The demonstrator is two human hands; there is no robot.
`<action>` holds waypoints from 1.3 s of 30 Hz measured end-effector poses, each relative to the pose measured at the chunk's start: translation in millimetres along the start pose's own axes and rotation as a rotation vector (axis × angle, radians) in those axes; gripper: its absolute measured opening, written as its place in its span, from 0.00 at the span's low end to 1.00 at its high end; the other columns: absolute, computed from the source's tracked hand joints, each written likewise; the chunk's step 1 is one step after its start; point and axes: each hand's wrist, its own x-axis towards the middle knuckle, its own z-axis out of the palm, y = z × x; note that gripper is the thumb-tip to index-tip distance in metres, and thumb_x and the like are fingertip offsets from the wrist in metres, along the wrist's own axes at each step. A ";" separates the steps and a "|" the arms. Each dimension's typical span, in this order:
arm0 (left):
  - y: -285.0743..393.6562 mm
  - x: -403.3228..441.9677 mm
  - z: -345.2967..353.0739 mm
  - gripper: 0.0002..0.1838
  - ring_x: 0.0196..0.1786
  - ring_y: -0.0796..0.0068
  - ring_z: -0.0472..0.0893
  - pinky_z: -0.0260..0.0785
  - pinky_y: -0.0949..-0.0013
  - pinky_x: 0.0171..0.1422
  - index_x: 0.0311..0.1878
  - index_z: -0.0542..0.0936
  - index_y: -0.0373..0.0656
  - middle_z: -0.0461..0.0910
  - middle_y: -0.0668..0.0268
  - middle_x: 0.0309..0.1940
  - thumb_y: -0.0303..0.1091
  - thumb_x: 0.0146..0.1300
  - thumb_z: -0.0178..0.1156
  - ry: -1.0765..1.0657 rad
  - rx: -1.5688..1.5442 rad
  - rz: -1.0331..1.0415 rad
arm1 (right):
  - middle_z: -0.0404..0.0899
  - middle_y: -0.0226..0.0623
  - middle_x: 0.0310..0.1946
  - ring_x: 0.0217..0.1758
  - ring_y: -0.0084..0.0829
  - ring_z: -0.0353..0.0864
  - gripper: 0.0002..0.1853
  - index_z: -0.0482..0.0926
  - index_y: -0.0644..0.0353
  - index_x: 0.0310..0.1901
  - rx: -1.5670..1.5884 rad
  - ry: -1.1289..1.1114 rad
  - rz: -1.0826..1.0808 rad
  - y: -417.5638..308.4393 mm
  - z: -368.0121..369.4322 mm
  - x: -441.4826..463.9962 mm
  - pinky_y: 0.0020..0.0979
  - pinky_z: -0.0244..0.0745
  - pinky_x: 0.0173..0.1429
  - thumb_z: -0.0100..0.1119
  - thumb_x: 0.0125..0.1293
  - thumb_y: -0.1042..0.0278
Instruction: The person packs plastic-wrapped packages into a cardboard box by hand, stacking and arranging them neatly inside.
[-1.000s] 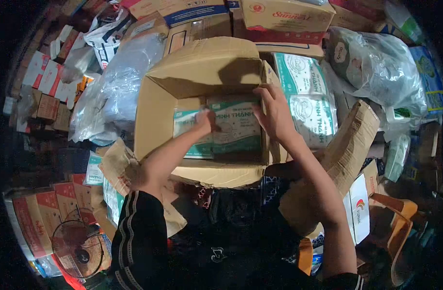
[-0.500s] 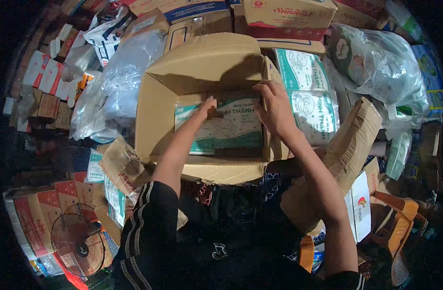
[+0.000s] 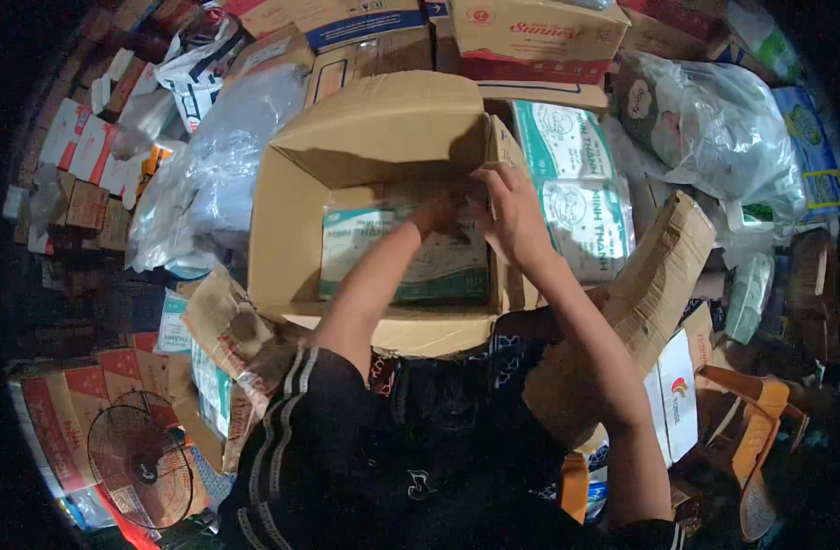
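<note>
An open cardboard box (image 3: 287, 229) is in front of me, with green and white plastic-wrapped packs (image 3: 356, 243) lying flat at its bottom. Inside it, my left hand (image 3: 436, 217) reaches over the right-hand packs, near the back; shadow and blur hide its fingers. At the box's right wall, my right hand (image 3: 512, 206) rests on the top edge with its fingers bent over it, thumb on the inner side. Whether the left hand touches a pack cannot be made out.
More green and white packs (image 3: 580, 215) are stacked right of the box. Clear plastic bags (image 3: 237, 165) lie to the left, a large bag (image 3: 713, 128) at the right. A torn cardboard flap (image 3: 663, 275), a fan (image 3: 140, 463) and an orange chair (image 3: 759, 403) are nearer me.
My left hand has moved right across the packs inside the box, from the left-middle to the right side. My right hand has stayed at the box's right edge.
</note>
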 end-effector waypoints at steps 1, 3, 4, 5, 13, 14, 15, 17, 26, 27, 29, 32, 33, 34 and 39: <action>12.5 -1.2 1.2 0.42 0.65 0.52 0.66 0.57 0.47 0.68 0.59 0.76 0.49 0.69 0.55 0.62 0.63 0.40 0.69 -0.001 0.047 0.046 | 0.73 0.44 0.46 0.51 0.50 0.71 0.21 0.72 0.62 0.49 -0.002 0.003 -0.009 0.8 0.8 -0.5 0.44 0.67 0.53 0.60 0.51 0.76; 25.0 -8.8 9.5 0.44 0.64 0.52 0.66 0.57 0.49 0.68 0.59 0.75 0.49 0.70 0.55 0.61 0.63 0.38 0.70 0.001 0.114 0.119 | 0.74 0.43 0.45 0.51 0.48 0.71 0.20 0.72 0.61 0.49 0.006 -0.012 -0.006 2.3 0.9 -1.5 0.43 0.67 0.53 0.61 0.51 0.75; 27.3 -12.0 15.0 0.45 0.64 0.52 0.66 0.57 0.49 0.68 0.59 0.75 0.49 0.70 0.55 0.61 0.63 0.37 0.71 0.010 0.134 0.145 | 0.74 0.42 0.45 0.51 0.48 0.71 0.20 0.72 0.61 0.49 0.011 -0.017 -0.007 1.5 0.1 -0.6 0.43 0.66 0.53 0.61 0.52 0.75; 27.4 -15.2 16.8 0.45 0.64 0.52 0.66 0.58 0.50 0.68 0.59 0.75 0.49 0.70 0.55 0.60 0.62 0.37 0.72 0.038 0.125 0.152 | 0.74 0.42 0.45 0.51 0.47 0.72 0.20 0.73 0.60 0.49 -0.001 -0.031 0.005 -0.8 -0.2 -0.2 0.42 0.66 0.53 0.61 0.52 0.74; 16.6 -19.6 30.8 0.41 0.59 0.49 0.71 0.60 0.50 0.66 0.59 0.76 0.48 0.74 0.53 0.55 0.59 0.40 0.71 0.164 0.038 0.172 | 0.76 0.38 0.44 0.51 0.42 0.72 0.16 0.74 0.59 0.48 -0.068 -0.130 0.072 -1.2 2.3 -1.7 0.40 0.64 0.53 0.61 0.56 0.71; -11.7 -5.7 53.0 0.40 0.58 0.49 0.72 0.60 0.49 0.66 0.58 0.76 0.47 0.75 0.52 0.54 0.58 0.42 0.71 0.241 -0.051 0.190 | 0.76 0.38 0.45 0.51 0.42 0.72 0.16 0.74 0.59 0.48 -0.066 -0.129 0.066 -1.3 1.5 -1.0 0.40 0.64 0.53 0.61 0.56 0.71; -20.8 -8.0 51.8 0.36 0.57 0.49 0.72 0.62 0.50 0.64 0.56 0.76 0.45 0.75 0.51 0.53 0.55 0.45 0.69 0.242 -0.055 0.132 | 0.76 0.38 0.45 0.51 0.42 0.72 0.16 0.74 0.59 0.47 -0.065 -0.128 0.062 -1.3 0.6 -1.3 0.40 0.64 0.53 0.61 0.56 0.71; -26.1 -28.1 23.5 0.27 0.55 0.51 0.74 0.65 0.53 0.60 0.52 0.77 0.41 0.77 0.49 0.48 0.46 0.50 0.64 0.167 0.024 -0.061 | 0.76 0.38 0.45 0.51 0.41 0.72 0.16 0.75 0.59 0.47 -0.060 -0.109 0.046 0.0 -0.5 -2.2 0.40 0.64 0.53 0.61 0.56 0.71; -77.9 -128.8 10.7 0.41 0.63 0.47 0.68 0.61 0.52 0.66 0.64 0.65 0.44 0.66 0.48 0.62 0.62 0.54 0.62 0.122 0.074 -0.314 | 0.76 0.39 0.44 0.50 0.41 0.73 0.18 0.75 0.59 0.48 -0.017 -0.098 0.011 2.3 1.2 -4.4 0.39 0.64 0.52 0.60 0.54 0.74; -82.4 -127.8 12.7 0.42 0.64 0.47 0.68 0.61 0.52 0.66 0.64 0.66 0.44 0.67 0.48 0.62 0.63 0.53 0.63 0.084 0.071 -0.322 | 0.76 0.39 0.43 0.50 0.41 0.73 0.18 0.75 0.59 0.48 -0.017 -0.076 0.000 2.0 0.7 -4.5 0.39 0.64 0.52 0.60 0.54 0.74; -91.4 -119.3 9.9 0.45 0.64 0.47 0.67 0.61 0.52 0.67 0.63 0.66 0.44 0.67 0.48 0.61 0.66 0.50 0.64 0.016 0.070 -0.334 | 0.76 0.39 0.43 0.49 0.41 0.73 0.18 0.75 0.59 0.48 -0.015 -0.062 -0.010 1.3 -1.3 -2.1 0.39 0.64 0.52 0.60 0.54 0.74; -61.4 -116.1 -17.5 0.45 0.65 0.47 0.67 0.61 0.54 0.68 0.63 0.67 0.45 0.67 0.47 0.62 0.66 0.48 0.65 -0.128 0.104 -0.411 | 0.76 0.39 0.42 0.49 0.42 0.74 0.18 0.74 0.59 0.49 0.006 -0.067 0.001 0.9 -5.4 -1.8 0.40 0.65 0.52 0.59 0.54 0.74; -70.4 -111.1 -9.9 0.46 0.65 0.47 0.67 0.61 0.54 0.68 0.62 0.68 0.45 0.67 0.48 0.62 0.67 0.47 0.66 -0.086 0.087 -0.376 | 0.76 0.39 0.42 0.49 0.43 0.74 0.18 0.74 0.59 0.49 0.024 -0.060 -0.004 1.3 -5.7 -1.7 0.40 0.65 0.53 0.60 0.54 0.74; -91.6 -107.5 5.3 0.46 0.65 0.47 0.67 0.61 0.54 0.68 0.62 0.68 0.46 0.68 0.48 0.62 0.68 0.46 0.66 -0.048 0.068 -0.338 | 0.76 0.39 0.42 0.48 0.43 0.74 0.18 0.74 0.59 0.49 0.041 -0.054 -0.004 2.2 -5.1 -2.8 0.41 0.65 0.53 0.60 0.54 0.74; -99.7 -119.6 3.7 0.38 0.67 0.49 0.66 0.59 0.52 0.69 0.65 0.67 0.51 0.69 0.52 0.63 0.64 0.56 0.57 -0.038 0.072 -0.368 | 0.76 0.41 0.45 0.52 0.44 0.73 0.24 0.71 0.60 0.54 0.058 -0.068 0.053 6.6 3.2 -12.3 0.42 0.65 0.56 0.60 0.53 0.73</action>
